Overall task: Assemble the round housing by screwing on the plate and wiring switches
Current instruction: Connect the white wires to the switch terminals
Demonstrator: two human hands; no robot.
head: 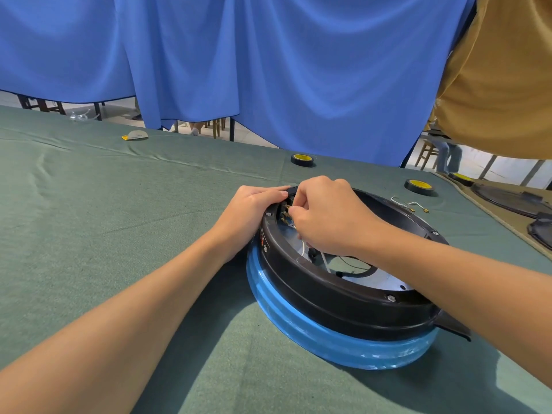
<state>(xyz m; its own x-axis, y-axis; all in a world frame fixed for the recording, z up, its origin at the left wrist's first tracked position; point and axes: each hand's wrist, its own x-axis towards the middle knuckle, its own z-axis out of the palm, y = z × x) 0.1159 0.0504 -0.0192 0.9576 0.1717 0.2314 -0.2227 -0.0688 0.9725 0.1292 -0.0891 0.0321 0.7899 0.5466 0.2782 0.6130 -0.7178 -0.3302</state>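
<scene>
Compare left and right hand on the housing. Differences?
Left hand lies flat, fingers straight, pressed against the outside of the housing rim; right hand is curled, fingertips pinching inside the rim at the brass terminals, apparently on the white wire trailing beneath it. Left forearm stays outside the housing; right forearm crosses over its opening. Shared: both meet at the same spot on the far-left rim.
</scene>
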